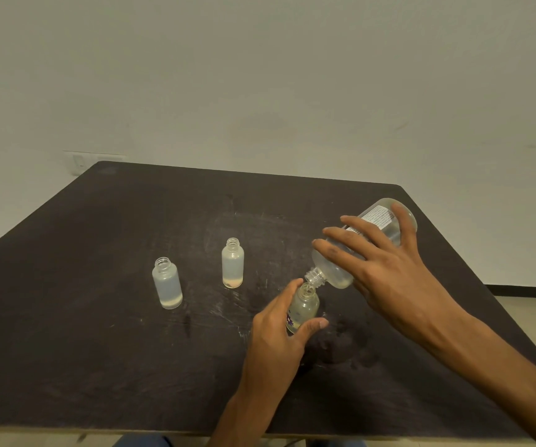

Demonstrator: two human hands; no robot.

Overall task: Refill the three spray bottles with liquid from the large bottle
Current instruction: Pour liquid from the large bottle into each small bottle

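Three small bottles, two standing apart uncapped, your left hand gripping the third, your right hand clasping one big bottle tipped, necks touching

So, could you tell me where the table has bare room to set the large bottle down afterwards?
Bare tabletop lies left of the left hand, and behind the two standing spray bottles. It is crowded where the large bottle meets the held spray bottle.

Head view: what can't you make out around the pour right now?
- Small bottle fill level: left hand covers its side.
- Large bottle remaining liquid: right hand hides its body.
- Its label text: too small.
- Liquid stream at the two necks: too small and clear to see.
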